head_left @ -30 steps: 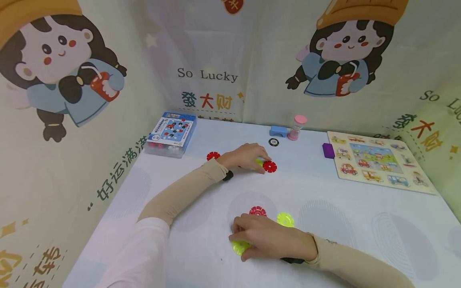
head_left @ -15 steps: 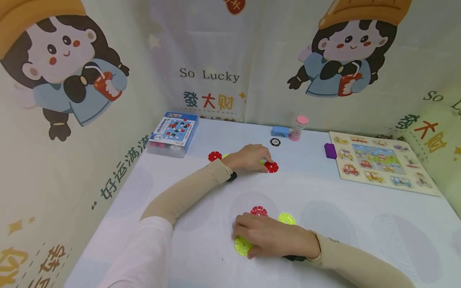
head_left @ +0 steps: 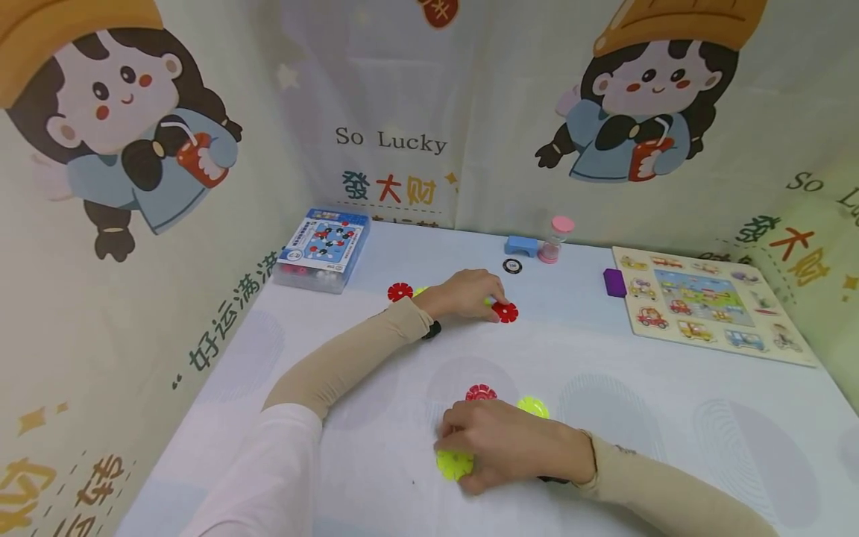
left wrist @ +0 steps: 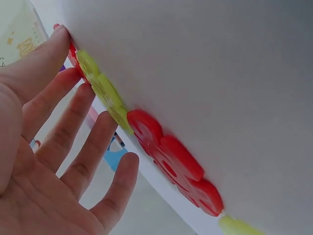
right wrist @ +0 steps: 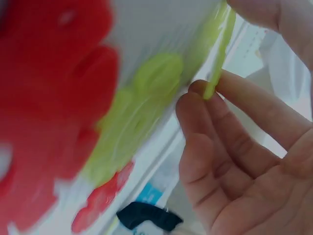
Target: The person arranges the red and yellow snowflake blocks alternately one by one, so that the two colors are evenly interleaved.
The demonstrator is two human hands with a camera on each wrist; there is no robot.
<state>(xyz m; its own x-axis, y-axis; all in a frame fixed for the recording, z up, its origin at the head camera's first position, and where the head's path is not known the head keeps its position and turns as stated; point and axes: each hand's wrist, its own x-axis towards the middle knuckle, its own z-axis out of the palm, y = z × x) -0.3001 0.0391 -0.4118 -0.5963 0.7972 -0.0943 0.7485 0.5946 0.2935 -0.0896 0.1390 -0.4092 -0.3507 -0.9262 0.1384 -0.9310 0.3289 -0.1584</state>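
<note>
In the head view my left hand (head_left: 463, 293) reaches to the mid-table and pinches a red snowflake disc (head_left: 506, 312) by its edges, between thumb and forefinger. Its other fingers spread beside yellow-green discs (left wrist: 102, 88) and another red disc (left wrist: 166, 159) in the left wrist view. Nearer the body, my right hand (head_left: 499, 444) grips a yellow-green snowflake disc (head_left: 455, 465) with thumb and fingertips. That disc is seen nearly edge-on (right wrist: 220, 54) and raised at a tilt in the right wrist view. Just beyond the right hand lie a red disc (head_left: 481, 392) and a yellow-green disc (head_left: 534, 406).
A red disc (head_left: 400, 291) lies by the left forearm. At the back stand a boxed set (head_left: 322, 251), a blue block (head_left: 521, 245) and a pink sand timer (head_left: 554, 239), near a black round chip (head_left: 512, 266). Rightward are a purple block (head_left: 614, 283) and a picture puzzle board (head_left: 718, 306).
The right hand's thumb and fingers have shifted slightly on the yellow-green disc, and more of its face shows. My left hand stays almost still at the red disc. The head view has shifted a little.
</note>
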